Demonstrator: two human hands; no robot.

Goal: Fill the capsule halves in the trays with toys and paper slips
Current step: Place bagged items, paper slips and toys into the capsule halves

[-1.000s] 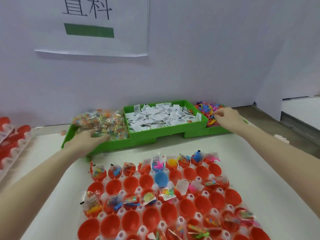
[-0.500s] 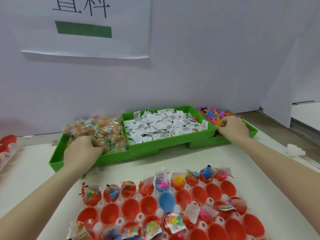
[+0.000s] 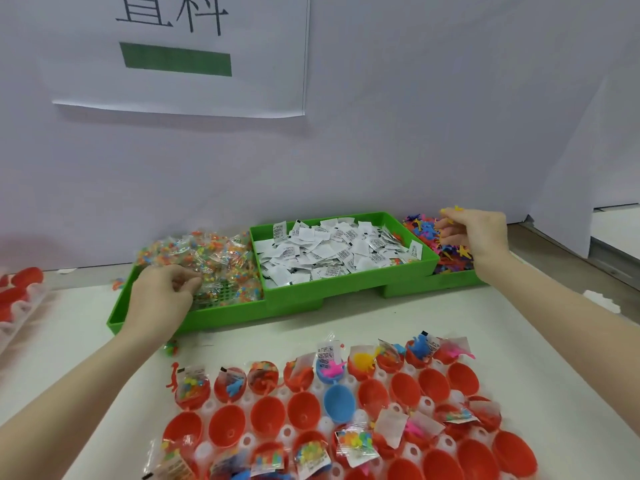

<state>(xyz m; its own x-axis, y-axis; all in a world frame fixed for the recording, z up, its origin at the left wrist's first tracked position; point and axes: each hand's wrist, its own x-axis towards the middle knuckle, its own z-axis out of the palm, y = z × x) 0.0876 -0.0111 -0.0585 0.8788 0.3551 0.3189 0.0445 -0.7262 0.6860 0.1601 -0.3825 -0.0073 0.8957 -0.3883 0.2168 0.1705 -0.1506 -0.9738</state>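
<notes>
Capsule halves, nearly all red with a couple of blue, sit open side up in a white tray on the near part of the table. The far row and several cups nearer hold clear bead packets, small plastic toys and paper slips; others in between are bare. Beyond the tray stand three green bins side by side. The left bin holds bead packets, the middle bin is heaped with white slips, and the right bin holds loose coloured toys.

The left hand lies in the left bin, fingers curled onto the packets; whether it has one gripped I cannot tell. The right hand is raised over the right bin, pinching a small yellow toy at its fingertips. At the far left edge, another tray of red halves shows partly. A paper sign with a green bar hangs on the white wall behind.
</notes>
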